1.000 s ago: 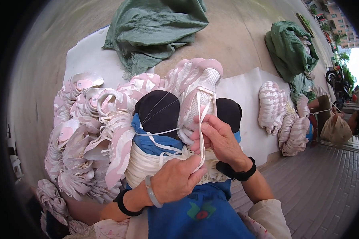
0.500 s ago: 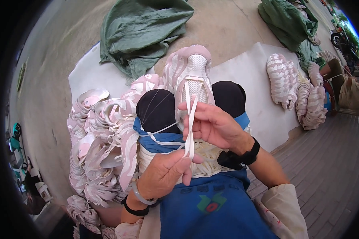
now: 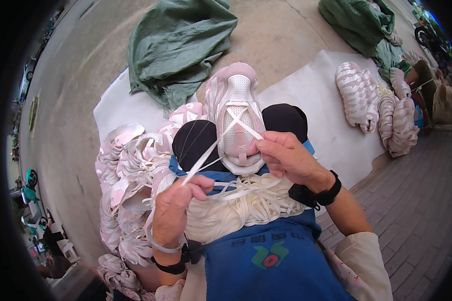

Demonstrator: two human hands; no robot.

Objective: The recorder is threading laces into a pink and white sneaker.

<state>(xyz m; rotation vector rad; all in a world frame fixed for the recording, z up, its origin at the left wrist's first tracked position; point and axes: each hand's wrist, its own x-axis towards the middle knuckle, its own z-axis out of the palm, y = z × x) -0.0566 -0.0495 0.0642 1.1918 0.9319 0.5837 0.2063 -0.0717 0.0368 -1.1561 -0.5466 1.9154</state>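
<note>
From my end, left hand [image 3: 172,203] and right hand [image 3: 289,156] each pinch a white lace [image 3: 201,162] strand, crossed over the pink-white shoe [image 3: 242,86] between black-covered knees [image 3: 285,119], right fingertips partly hidden, green sack [image 3: 354,25] cut off, apron [image 3: 286,286] lettering illegible.

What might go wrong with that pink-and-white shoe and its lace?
Loose cream laces lie heaped close to the white lace, so they might tangle together. The left grip and right grip each hold a strand, so uneven pulling might leave it lopsided. The pink-and-white shoe sits between black-covered knees, so a hard tug could shift it.
</note>
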